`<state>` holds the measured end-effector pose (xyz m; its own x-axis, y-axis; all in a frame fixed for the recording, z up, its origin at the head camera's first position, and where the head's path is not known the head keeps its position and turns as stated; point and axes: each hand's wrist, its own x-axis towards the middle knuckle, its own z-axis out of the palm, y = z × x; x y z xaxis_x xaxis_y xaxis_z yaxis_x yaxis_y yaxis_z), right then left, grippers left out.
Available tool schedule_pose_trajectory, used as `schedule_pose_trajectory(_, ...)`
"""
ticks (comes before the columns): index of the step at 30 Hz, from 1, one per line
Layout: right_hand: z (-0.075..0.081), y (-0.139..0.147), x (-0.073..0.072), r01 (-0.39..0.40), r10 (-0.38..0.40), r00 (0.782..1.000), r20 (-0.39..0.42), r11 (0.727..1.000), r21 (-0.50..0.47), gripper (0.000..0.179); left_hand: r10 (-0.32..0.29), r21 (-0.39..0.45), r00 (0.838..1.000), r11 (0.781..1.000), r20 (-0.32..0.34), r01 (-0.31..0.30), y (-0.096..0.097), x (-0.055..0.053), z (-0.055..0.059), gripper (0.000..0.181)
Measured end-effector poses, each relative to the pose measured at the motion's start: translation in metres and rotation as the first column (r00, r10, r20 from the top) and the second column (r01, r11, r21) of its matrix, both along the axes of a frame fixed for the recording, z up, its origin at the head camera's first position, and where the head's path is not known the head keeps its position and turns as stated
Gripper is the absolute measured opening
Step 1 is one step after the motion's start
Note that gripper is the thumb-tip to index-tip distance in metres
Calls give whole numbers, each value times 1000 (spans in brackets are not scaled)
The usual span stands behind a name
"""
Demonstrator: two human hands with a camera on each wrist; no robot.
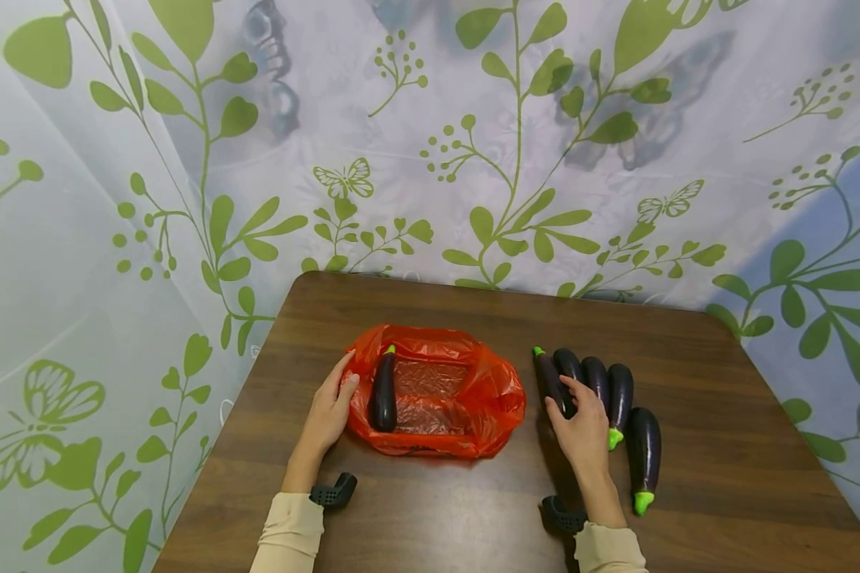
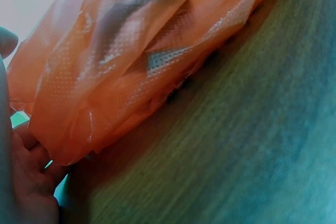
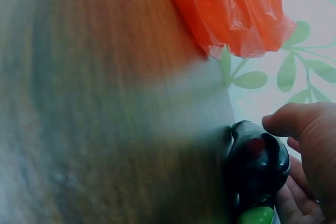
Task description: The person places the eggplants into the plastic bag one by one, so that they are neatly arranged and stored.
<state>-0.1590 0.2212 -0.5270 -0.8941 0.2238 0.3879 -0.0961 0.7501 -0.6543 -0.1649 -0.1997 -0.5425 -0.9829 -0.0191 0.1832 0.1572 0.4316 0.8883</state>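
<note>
A red plastic bag (image 1: 498,390) lies spread wide on the table, and an eggplant (image 1: 383,394) with a green stem end rests inside along its left wall. My left hand (image 1: 332,406) holds the bag's left rim, the thumb over the edge and the fingers outside. In the left wrist view those fingers (image 2: 37,163) lie against the bag wall (image 2: 94,98). To the right, my right hand (image 1: 580,422) grips the lower end of the leftmost loose eggplant (image 1: 547,372). The right wrist view has the thumb and fingers on either side of that dark eggplant (image 3: 260,161).
Several more eggplants stand close together right of the bag, including a middle one (image 1: 621,390) and a separate one (image 1: 645,450) nearer the front right. The brown wooden table (image 1: 430,509) meets a leaf-patterned curtain (image 1: 401,159) at its back edge.
</note>
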Motion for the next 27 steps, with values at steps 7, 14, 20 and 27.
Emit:
schedule_pose_trajectory(7, 2, 0, -1, -26, 25, 999, 27, 999, 35, 54, -4, 4, 1000, 1000, -2, 4, 0, 0, 1, 53)
schedule_pose_trajectory(14, 1, 0, -2, -49, 42, 993, 107, 997, 62, 59, -4, 3, 1000, 1000, -11, 4, -1, 0, 0, 53)
schedule_pose_trajectory(20, 2, -1, -1, -53, 42, 989, 142, 996, 74, 60, -6, 14, 1000, 1000, -8, 7, -1, 0, -1, 52)
schedule_pose_trajectory(27, 3, -2, 1, -26, 16, 988, 157, 997, 67, 57, -10, 24, 1000, 1000, -7, 11, -1, 1, 0, 53)
